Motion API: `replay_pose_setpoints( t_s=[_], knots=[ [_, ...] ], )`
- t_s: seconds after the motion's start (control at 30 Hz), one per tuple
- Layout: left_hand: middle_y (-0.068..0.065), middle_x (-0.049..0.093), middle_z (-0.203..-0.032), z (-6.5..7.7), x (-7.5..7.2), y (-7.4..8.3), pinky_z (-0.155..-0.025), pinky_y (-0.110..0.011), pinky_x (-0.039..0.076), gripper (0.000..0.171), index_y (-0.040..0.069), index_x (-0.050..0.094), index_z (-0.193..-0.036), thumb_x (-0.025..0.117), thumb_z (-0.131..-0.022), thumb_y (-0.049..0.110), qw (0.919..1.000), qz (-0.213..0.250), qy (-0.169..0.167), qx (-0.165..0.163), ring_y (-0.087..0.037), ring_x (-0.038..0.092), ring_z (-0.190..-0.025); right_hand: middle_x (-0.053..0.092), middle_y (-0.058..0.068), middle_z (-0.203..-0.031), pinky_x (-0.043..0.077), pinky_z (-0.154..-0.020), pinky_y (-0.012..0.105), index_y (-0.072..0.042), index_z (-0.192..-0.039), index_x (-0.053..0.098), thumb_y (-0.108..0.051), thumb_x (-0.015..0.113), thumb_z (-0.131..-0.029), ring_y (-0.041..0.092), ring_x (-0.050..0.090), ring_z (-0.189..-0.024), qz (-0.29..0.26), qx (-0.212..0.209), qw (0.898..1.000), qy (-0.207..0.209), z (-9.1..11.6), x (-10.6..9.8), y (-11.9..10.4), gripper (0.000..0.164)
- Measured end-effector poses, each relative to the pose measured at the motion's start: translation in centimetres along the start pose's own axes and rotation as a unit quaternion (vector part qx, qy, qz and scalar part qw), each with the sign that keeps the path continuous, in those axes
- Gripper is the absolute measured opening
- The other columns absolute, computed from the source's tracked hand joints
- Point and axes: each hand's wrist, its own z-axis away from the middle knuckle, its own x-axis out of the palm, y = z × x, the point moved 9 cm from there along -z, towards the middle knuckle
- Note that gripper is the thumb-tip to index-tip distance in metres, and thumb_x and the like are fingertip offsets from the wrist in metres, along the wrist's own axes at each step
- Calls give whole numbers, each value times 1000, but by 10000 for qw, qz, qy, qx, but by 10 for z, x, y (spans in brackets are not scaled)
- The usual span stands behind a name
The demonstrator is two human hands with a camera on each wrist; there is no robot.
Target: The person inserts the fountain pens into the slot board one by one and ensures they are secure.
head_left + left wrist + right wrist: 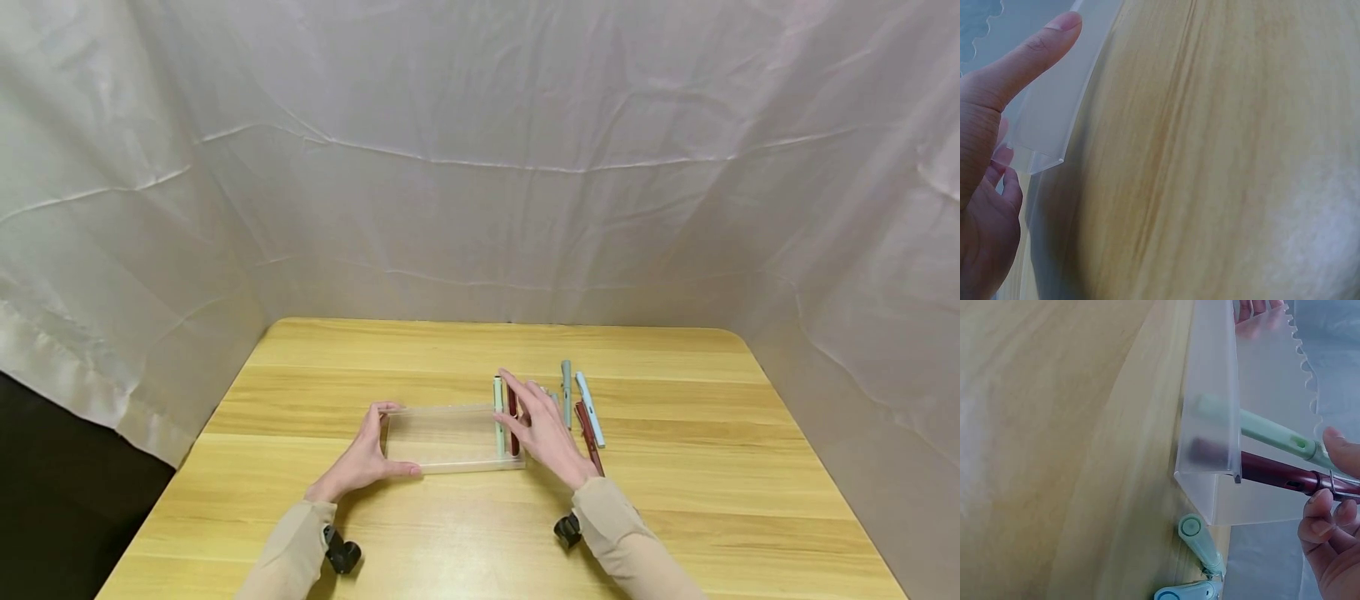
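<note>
A translucent plastic pen rack (450, 465) with a scalloped back edge (1310, 381) stands in the middle of the table. My left hand (363, 457) grips its left end, thumb along the front wall (1054, 106) and fingers behind. Inside the right end lie a pale green pen (498, 433) and a dark red pen (513, 442) side by side, lower ends behind the front wall. My right hand (547, 437) pinches the dark red pen near its clip, and the thumb (1341, 450) rests against the pale green pen's upper part.
Right of the rack, partly behind my right hand, several loose pens lie on the wooden table (712, 467): a grey-green pen (567, 396), a light blue pen (589, 408) and a red pen (588, 435). Pale curtains (480, 233) surround the table's back and sides.
</note>
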Motion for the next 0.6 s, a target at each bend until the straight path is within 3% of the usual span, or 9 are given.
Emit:
replay_pose_setpoints(
  t_s=[0.07,0.13,0.23,0.3,0.37,0.47,0.6],
  knots=[
    [-22,37,-147,0,0,0,-124,-66,18,103,3,32,-139,96,-62,28,10000,4,15,31,-47,29,-146,69,17,-96,28,-113,77,-21,-154,41,-25,73,-92,48,57,-123,-111,15,9999,-26,1,0,1,71],
    [-22,38,-146,-1,0,0,-124,-65,18,102,2,32,-138,97,-62,26,10000,49,32,35,-46,30,-146,63,10,-78,27,-116,75,-21,-154,41,-25,74,-91,31,66,-93,-215,-1,9998,7,2,-1,2,71],
    [-22,38,-146,-1,-1,0,-125,-63,17,102,2,33,-138,97,-62,25,10000,54,53,46,-44,30,-146,42,-3,-63,27,-119,71,-20,-154,41,-24,75,-90,10,43,-59,-410,1,9991,54,3,-3,4,72],
    [-22,38,-145,-1,-1,0,-126,-62,18,102,2,33,-138,97,-62,26,10000,44,68,44,-44,31,-145,41,-6,-67,45,-113,56,-18,-153,43,-23,76,-89,4,36,-58,-403,-8,9991,161,4,-5,6,73],
    [-22,38,-146,-1,-1,0,-126,-62,18,103,2,32,-138,97,-62,27,10000,13,67,61,-44,31,-145,42,-4,-70,53,-94,35,-15,-152,44,-20,78,-87,2,35,-60,-421,-38,9987,292,5,-7,8,73],
    [-22,37,-147,0,0,0,-125,-62,18,104,2,31,-139,97,-62,28,10000,-10,45,45,-44,31,-145,49,6,-75,37,-62,18,-8,-149,48,-16,80,-84,4,37,-64,-507,-135,9972,537,8,-11,10,72],
    [-21,36,-148,1,1,0,-125,-63,19,105,2,30,-141,96,-63,29,10000,-53,16,29,-44,30,-146,52,16,-78,42,-55,14,-2,-146,49,-10,80,-82,6,42,-65,-827,-143,9939,722,13,-14,17,71]
  ],
)
